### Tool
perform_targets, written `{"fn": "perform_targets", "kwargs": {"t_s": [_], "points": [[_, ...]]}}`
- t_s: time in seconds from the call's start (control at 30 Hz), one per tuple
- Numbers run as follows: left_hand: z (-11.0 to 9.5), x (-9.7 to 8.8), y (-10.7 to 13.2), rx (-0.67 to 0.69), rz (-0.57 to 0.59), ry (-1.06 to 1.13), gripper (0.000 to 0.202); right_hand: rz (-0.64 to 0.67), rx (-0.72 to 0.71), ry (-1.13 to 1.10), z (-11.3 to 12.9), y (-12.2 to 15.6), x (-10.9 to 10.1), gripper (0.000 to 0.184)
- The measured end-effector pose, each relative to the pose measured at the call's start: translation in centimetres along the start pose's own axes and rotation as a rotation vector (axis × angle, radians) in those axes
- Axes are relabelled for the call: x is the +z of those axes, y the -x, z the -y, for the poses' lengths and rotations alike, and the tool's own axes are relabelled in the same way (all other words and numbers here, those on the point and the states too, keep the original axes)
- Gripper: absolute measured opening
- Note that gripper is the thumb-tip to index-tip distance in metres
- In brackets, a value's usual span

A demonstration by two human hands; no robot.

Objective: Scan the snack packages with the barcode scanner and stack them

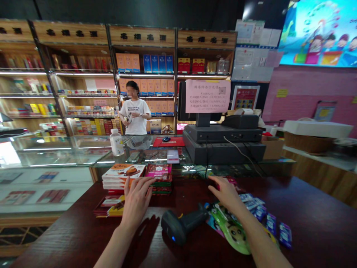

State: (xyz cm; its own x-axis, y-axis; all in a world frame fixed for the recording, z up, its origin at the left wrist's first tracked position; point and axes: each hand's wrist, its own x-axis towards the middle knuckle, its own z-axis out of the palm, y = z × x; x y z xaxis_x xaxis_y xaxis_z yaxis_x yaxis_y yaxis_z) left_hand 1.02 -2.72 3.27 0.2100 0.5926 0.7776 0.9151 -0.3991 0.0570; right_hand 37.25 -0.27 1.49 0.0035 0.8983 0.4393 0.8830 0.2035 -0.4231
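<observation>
Standing just beyond the left hand [138,197], the stack of red packets [159,173] lies beside the white boxes [118,172], to their right. The left hand, nearer of the two, is open, fingers spread before both stacks; contact cannot be told. The right hand [227,194], open, visibly grasping nothing, is well apart. Between the forearms, the barcode scanner [178,227] slants far-right.

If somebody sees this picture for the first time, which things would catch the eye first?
Probably the bright cartoon screen at the upper right, then the pink sign on the monitor, near the middle. Closer, a dark barcode scanner lies on the brown counter, low in the middle, and the left hand is beside the stacked boxes.
</observation>
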Motion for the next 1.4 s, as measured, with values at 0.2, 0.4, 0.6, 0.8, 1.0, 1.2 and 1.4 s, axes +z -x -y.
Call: {"fn": "perform_targets", "kwargs": {"t_s": [0.2, 0.4, 0.6, 0.8, 1.0, 1.2, 1.4], "points": [[0.0, 0.2, 0.0, -0.017, -0.001, 0.008, 0.030, -0.045, 0.083, 0.115, -1.1, 0.0, -1.3, 0.039], [-0.1, 0.4, 0.1, -0.037, 0.013, 0.023, 0.030, -0.017, 0.118, 0.164, -1.2, 0.2, -1.6, 0.039], [0.0, 0.3, 0.1, -0.032, 0.007, 0.009, 0.030, 0.005, 0.102, 0.165, -1.2, 0.1, -1.5, 0.039], [0.3, 0.4, 0.1, -0.005, 0.004, 0.014, 0.029, 0.004, 0.164, 0.241, -2.0, 0.3, -2.2, 0.039], [0.7, 0.8, 0.2, 0.010, -0.007, 0.027, 0.029, -0.008, 0.297, 0.290, -3.0, 0.6, -4.0, 0.044], [0.3, 0.7, -0.3, 0.052, -0.045, 0.027, 0.028, 0.019, 0.389, 0.307, -4.0, 1.0, -4.9, 0.043], [-1.7, 1.1, -2.6, 0.168, -0.049, 0.039, 0.028, 0.040, 0.474, 0.245, -5.5, 1.4, -5.3, 0.042]]}}
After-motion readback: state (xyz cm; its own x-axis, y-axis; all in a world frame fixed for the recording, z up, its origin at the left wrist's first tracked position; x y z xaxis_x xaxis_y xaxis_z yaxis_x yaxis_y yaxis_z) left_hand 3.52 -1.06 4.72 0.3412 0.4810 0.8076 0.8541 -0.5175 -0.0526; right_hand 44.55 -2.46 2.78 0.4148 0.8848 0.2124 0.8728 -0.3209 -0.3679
